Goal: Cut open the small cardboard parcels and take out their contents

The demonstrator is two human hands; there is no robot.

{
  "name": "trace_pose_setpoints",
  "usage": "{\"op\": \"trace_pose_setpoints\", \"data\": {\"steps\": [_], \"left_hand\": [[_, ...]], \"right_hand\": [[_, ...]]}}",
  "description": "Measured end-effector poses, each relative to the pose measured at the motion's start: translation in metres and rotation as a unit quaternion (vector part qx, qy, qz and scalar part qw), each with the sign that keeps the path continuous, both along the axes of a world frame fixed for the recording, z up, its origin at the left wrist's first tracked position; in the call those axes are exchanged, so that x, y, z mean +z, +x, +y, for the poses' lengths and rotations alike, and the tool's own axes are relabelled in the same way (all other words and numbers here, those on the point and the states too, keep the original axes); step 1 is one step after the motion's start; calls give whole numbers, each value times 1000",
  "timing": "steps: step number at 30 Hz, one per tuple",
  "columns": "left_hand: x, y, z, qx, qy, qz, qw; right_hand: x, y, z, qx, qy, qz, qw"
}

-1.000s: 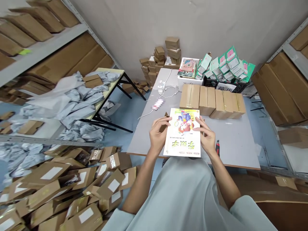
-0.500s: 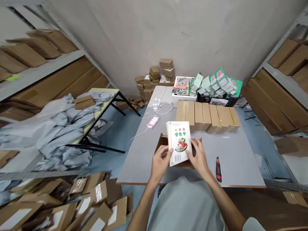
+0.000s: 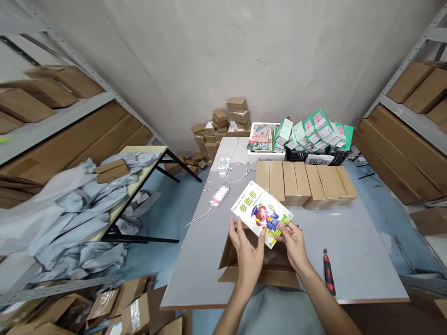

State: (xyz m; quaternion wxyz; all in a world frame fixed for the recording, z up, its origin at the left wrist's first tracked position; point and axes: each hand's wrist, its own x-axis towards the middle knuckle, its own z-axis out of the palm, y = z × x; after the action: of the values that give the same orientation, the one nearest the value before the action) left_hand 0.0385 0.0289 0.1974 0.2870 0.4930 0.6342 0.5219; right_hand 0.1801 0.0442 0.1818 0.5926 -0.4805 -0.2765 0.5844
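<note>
Clock bearings from the book (image 3: 261, 213), 12 toward the wall. The book is held aslant above the open box (image 3: 275, 274), cover up. Left fingers grasp its near-left edge, thumb on the cover; right fingers pinch its corner at 4. Left hand (image 3: 249, 256) at 7, right hand (image 3: 296, 246) at 4.

Edges: open box close to the table's (image 3: 195, 265) front edge, a flap reaching toward it. Grey surface runs from the box to the left edge, and on the right as far as the utility knife (image 3: 328, 274) at 4, near the front edge. Sealed cartons (image 3: 296, 184) bound the far side at 2; white bin (image 3: 268, 159) at 12, beyond them. White cable (image 3: 200, 217) trails at 9.

Hard to make out: box interior, mostly behind book and hands; left fingertips, partly covered by the book. Pink-and-white item (image 3: 219, 196) at 10, pixelated. Gap from book to cartons: cannot tell.
</note>
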Motion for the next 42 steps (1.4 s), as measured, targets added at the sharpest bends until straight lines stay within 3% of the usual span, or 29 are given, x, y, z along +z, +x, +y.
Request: {"op": "trace_pose_setpoints", "data": {"steps": [1, 4, 7, 10, 15, 17, 22, 24, 26, 29, 32, 35, 38, 40, 42], "left_hand": [[-5, 0, 6, 1, -19, -38, 999], [-12, -4, 33, -85, -87, -169, 978], [-8, -14, 75, -117, -100, -194, 969], [0, -26, 129, -124, -78, -203, 968], [12, -42, 226, -137, -19, -172, 975], [18, -44, 266, -151, -1, -152, 977], [45, -35, 362, -145, 42, -76, 986], [57, -28, 389, -117, 63, -33, 991], [60, -23, 402, -86, 61, 1, 994], [41, -28, 384, -85, 31, 24, 996], [-5, -63, 326, -113, 27, 34, 993], [-59, -124, 244, -73, -39, 52, 995], [-105, -182, 155, 0, -149, 52, 987], [-125, -201, 99, 17, -232, 8, 972], [-133, -199, 53, -2, -311, -71, 948]], "right_hand": [[4, -2, 8, -17, -7, 42, 999], [11, -10, 32, -5, -19, 87, 996], [8, -9, 67, 53, -23, 27, 998], [1, 1, 115, 56, -12, -26, 998], [-7, 11, 203, 88, 28, -51, 994], [-4, 9, 240, 72, 49, -49, 995], [22, 3, 333, 17, 44, -38, 998], [34, 2, 360, -6, 12, -30, 999], [39, 4, 374, -15, -14, -25, 999], [28, 17, 359, -5, -38, -29, 999], [-2, 49, 299, 33, -42, -58, 997], [-39, 96, 204, 52, -56, -98, 992], [-79, 136, 95, -1, -111, -135, 985], [-103, 149, 27, -42, -176, -146, 973], [-121, 149, -29, -32, -245, -141, 959]]}}
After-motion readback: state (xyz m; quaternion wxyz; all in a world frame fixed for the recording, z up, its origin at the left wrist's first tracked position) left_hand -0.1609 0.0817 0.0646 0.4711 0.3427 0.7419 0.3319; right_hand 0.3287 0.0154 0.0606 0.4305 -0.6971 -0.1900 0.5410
